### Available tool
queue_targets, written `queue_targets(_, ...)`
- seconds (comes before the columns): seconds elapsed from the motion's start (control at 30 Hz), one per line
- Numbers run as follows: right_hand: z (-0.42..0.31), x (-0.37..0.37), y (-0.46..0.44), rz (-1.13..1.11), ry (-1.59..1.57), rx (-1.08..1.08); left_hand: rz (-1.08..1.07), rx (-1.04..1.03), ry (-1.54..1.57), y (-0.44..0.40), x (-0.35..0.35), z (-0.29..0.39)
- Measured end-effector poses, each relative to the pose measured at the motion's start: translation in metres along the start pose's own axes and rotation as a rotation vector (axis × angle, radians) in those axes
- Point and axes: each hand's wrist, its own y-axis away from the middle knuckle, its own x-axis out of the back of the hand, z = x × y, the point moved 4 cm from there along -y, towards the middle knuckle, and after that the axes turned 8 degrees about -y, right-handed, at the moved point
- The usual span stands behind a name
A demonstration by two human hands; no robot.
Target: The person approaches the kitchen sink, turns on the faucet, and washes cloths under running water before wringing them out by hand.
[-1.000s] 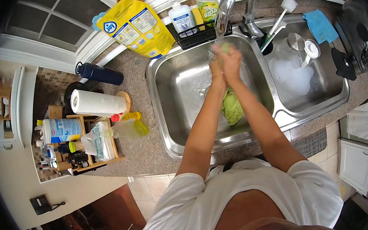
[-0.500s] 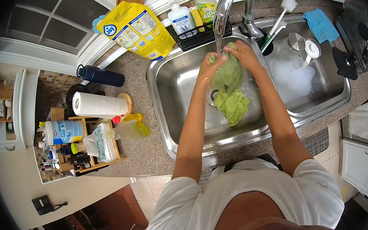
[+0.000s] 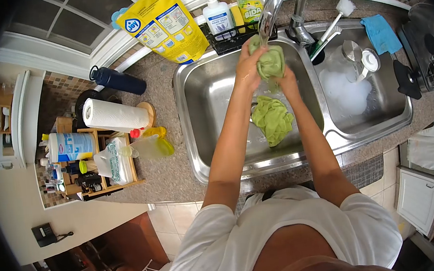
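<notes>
A wet green cloth [image 3: 271,63] is bunched up right under the faucet [image 3: 294,23], over the left sink basin [image 3: 209,136]. My left hand [image 3: 250,65] is closed around its left side. From below and to the right, my right hand [image 3: 288,83] grips the same cloth, its fingers partly hidden. More green cloth [image 3: 272,121] lies crumpled on the basin floor near the drain; whether it joins the held piece I cannot tell. Water runs off the cloth between my hands.
The right basin [image 3: 347,132] holds suds [image 3: 348,94] and a white-lidded container [image 3: 370,61]. A soap caddy [image 3: 229,43] and a yellow Joy pouch [image 3: 165,30] stand behind the left basin. Paper towels [image 3: 113,114] and a dark bottle [image 3: 120,81] lie leftward.
The held cloth has been gathered into a tighter bundle and lifted off the cloth below. My left hand has moved up slightly, and my right hand has shifted down beneath the bundle.
</notes>
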Motion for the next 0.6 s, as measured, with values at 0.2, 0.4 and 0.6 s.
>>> queue_targets(0.2,-0.049,-0.007,-0.025,0.09,-0.057,0.126,0.175,0.621,-0.048,0.004,0.09,-0.107)
queue_targets(0.4,-0.052,-0.022,-0.017,0.04,-0.318,0.054,-0.073,0.339,0.409,0.011,0.04,-0.088)
queue_targets(0.6,-0.011,0.023,0.026,-0.35,-0.202,-0.275,0.404,-0.005,0.04,-0.007,0.048,-0.046)
